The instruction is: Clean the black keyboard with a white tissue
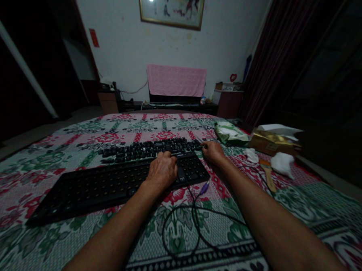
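Observation:
A black keyboard frame [99, 189] with its keycaps removed lies on a floral bedspread [43, 167]. Beyond it, the loose black keycaps [145, 148] are laid out in rows. My left hand [162, 172] rests on the right part of the frame, fingers curled over a key near its far edge. My right hand [212, 151] reaches to the right end of the keycap rows and touches a cap there. The keyboard's black cable [194, 223] with a purple plug [204, 188] loops on the bedspread between my forearms.
To the right lie a green-and-white packet [230, 133], a gold-coloured box [271, 143], white tissues [282, 162] and a wooden-handled brush [268, 174]. At the far wall stands a low cabinet with a pink cloth [176, 80] over a screen.

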The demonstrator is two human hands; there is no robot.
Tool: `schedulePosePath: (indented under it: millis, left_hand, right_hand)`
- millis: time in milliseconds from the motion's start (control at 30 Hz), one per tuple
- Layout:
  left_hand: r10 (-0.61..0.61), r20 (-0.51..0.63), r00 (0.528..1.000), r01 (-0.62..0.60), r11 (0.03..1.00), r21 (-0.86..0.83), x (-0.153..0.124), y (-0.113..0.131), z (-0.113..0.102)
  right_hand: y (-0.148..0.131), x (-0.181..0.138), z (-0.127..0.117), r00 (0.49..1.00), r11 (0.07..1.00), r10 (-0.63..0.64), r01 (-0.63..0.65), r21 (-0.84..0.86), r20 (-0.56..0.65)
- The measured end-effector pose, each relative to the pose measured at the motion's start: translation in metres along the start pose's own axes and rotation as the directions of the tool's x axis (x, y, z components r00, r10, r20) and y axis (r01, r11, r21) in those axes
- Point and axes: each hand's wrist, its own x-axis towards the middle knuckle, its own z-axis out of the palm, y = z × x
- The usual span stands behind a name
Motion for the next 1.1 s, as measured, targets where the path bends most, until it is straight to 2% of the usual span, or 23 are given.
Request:
schedulePosePath:
  millis: [333,400,500,600,800,967,1100]
  left_hand:
    - [-0.003,0.014,1.000,0.003,1.000,-0.006,0.000,-0.001,0.000]
    - [-0.003,0.013,1.000,0.003,1.000,-0.008,0.000,-0.001,0.000]
    - [-0.006,0.022,1.000,0.006,1.000,-0.007,0.000,-0.002,-0.002]
    - [-0.013,0.040,0.999,0.014,1.000,-0.006,0.001,-0.002,-0.005]
    - [-0.024,0.106,0.994,0.027,0.999,-0.029,0.001,0.000,-0.015]
    - [0.013,0.179,0.984,-0.003,0.998,-0.057,-0.001,0.007,-0.027]
    - [0.080,0.201,0.976,-0.057,0.991,-0.118,-0.009,0.011,-0.030]
  right_hand:
    - [0.001,-0.001,-0.003,0.998,0.999,-0.015,0.017,0.037,-0.062]
    - [-0.003,0.000,-0.008,0.993,0.995,0.004,0.008,0.099,-0.121]
    - [-0.009,0.002,-0.016,0.980,0.953,0.081,-0.023,0.303,-0.183]
    - [-0.013,0.000,-0.023,0.981,0.891,0.129,-0.051,0.452,-0.144]
    - [-0.012,-0.018,-0.041,0.989,0.867,0.112,-0.047,0.496,-0.101]
    - [-0.019,-0.035,-0.054,0.993,0.725,0.089,-0.116,0.679,0.074]
    - [-0.025,-0.050,-0.056,0.992,0.662,0.075,-0.129,0.738,0.105]
